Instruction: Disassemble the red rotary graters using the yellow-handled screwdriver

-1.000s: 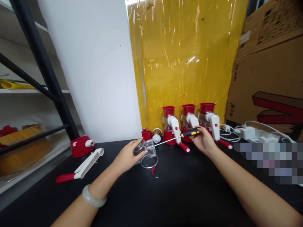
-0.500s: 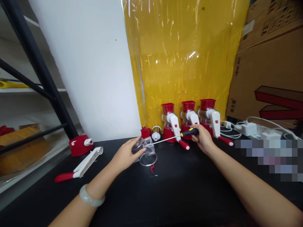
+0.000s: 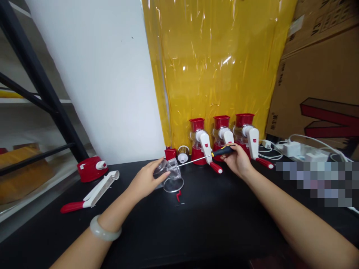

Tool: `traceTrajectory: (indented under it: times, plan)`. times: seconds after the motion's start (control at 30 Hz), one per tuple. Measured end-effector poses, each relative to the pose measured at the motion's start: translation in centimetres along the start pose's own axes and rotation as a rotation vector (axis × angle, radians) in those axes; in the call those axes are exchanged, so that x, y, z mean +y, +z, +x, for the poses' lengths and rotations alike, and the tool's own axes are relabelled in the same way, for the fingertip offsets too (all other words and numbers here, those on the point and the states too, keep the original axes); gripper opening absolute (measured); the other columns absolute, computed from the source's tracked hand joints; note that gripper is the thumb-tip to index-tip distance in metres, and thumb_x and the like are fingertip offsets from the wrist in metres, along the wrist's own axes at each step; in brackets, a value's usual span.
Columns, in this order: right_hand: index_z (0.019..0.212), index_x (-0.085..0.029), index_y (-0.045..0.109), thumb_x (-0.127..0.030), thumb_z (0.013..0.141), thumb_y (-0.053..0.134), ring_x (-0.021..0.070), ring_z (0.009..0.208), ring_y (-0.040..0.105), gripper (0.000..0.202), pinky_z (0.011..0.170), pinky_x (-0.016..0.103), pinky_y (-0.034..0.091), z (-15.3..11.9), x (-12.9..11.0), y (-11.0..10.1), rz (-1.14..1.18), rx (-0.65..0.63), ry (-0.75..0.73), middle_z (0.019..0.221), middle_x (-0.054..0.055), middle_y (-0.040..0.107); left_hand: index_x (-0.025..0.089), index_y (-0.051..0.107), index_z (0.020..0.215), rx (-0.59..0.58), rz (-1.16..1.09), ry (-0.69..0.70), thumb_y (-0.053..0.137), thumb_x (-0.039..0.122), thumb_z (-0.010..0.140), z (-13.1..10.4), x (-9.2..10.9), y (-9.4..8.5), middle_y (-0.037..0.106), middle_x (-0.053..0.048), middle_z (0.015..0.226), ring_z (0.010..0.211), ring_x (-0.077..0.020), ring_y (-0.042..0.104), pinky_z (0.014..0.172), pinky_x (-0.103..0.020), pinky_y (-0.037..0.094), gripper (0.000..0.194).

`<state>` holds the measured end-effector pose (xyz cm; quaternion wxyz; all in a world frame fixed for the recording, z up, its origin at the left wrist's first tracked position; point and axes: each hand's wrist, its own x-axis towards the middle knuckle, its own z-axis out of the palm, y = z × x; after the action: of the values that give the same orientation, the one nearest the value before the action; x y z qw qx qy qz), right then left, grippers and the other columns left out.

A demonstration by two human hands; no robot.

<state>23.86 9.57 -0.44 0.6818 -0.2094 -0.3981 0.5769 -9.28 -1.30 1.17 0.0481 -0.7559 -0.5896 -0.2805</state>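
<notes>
My left hand (image 3: 148, 177) grips a clear plastic grater body (image 3: 174, 184), which lies tilted on the black table. A screwdriver (image 3: 222, 151) with a black and yellow handle is in my right hand (image 3: 237, 160). Its long shaft slants down to the left, and the tip reaches the clear body; the exact contact point is too fine to make out. Just in front of the clear body lie a small red part (image 3: 178, 195) and a tiny metal piece (image 3: 183, 203). Behind it are a red hopper (image 3: 170, 153) and a drum grater (image 3: 183, 154).
Three assembled red and white rotary graters (image 3: 200, 144) stand along the yellow plastic sheet. On the left are a red base (image 3: 91, 170) and a white crank handle (image 3: 94, 192) with a red grip. White chargers (image 3: 291, 148) and cables lie at right, before a large carton (image 3: 316, 89).
The screwdriver handle has shifted slightly in my right hand and lies a little flatter. The whole view has moved slightly. My left hand keeps its hold on the clear body.
</notes>
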Motion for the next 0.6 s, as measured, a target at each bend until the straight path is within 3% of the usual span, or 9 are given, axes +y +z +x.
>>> traceTrajectory:
  times: [0.1,0.17,0.27,0.37,0.5,0.6]
  plan:
    - [0.075,-0.025,0.052,-0.033,0.069,0.065,0.0174,0.067,0.058,0.016,0.061,0.035,0.053,-0.06,-0.07,-0.27,0.01,-0.042,0.001,0.071,-0.002,0.059,0.021,0.047,0.141,0.001,0.005,0.008,0.052,0.057,0.087,-0.03,-0.05,0.04,0.055,-0.01,0.138,0.123,-0.0279,0.054,0.103,-0.042,0.043,0.065]
    - [0.076,-0.024,0.053,-0.044,0.071,0.064,0.018,0.064,0.059,0.023,0.059,0.036,0.054,0.09,0.04,-0.44,-0.032,-0.036,-0.005,0.07,-0.002,0.059,0.02,0.047,0.14,0.006,0.011,0.02,0.053,0.057,0.086,-0.06,-0.11,0.06,0.056,-0.01,0.138,0.124,-0.028,0.054,0.104,-0.042,0.042,0.066]
    - [0.075,-0.023,0.054,-0.059,0.076,0.059,0.0137,0.046,0.05,0.036,0.044,0.029,0.046,0.46,0.37,-0.6,-0.165,0.038,-0.045,0.056,-0.002,0.054,0.019,0.047,0.14,0.01,0.019,0.021,0.053,0.057,0.087,-0.09,-0.22,0.06,0.056,-0.011,0.137,0.123,-0.028,0.055,0.102,-0.043,0.044,0.066]
    - [0.071,-0.023,0.054,-0.05,0.074,0.066,0.0096,0.037,0.039,0.03,0.039,0.024,0.038,0.62,0.59,-0.64,-0.253,0.065,-0.097,0.047,-0.006,0.044,0.02,0.047,0.141,0.008,0.021,0.016,0.052,0.057,0.087,-0.09,-0.23,0.05,0.056,-0.011,0.137,0.12,-0.0288,0.057,0.098,-0.043,0.048,0.065]
    - [0.076,-0.025,0.056,-0.04,0.069,0.067,0.0143,0.056,0.056,0.02,0.05,0.028,0.049,0.34,0.37,-0.57,-0.066,-0.04,-0.072,0.066,-0.004,0.058,0.02,0.047,0.14,0.009,0.012,0.031,0.052,0.056,0.088,-0.08,-0.13,0.07,0.056,-0.01,0.138,0.12,-0.0282,0.057,0.099,-0.043,0.047,0.064]
    - [0.078,-0.025,0.057,-0.051,0.074,0.061,0.0179,0.066,0.061,0.027,0.056,0.033,0.053,0.22,0.23,-0.54,-0.025,-0.094,-0.042,0.072,0.0,0.061,0.019,0.047,0.14,0.012,0.014,0.045,0.053,0.055,0.088,-0.09,-0.18,0.13,0.055,-0.01,0.138,0.124,-0.0265,0.054,0.104,-0.042,0.044,0.064]
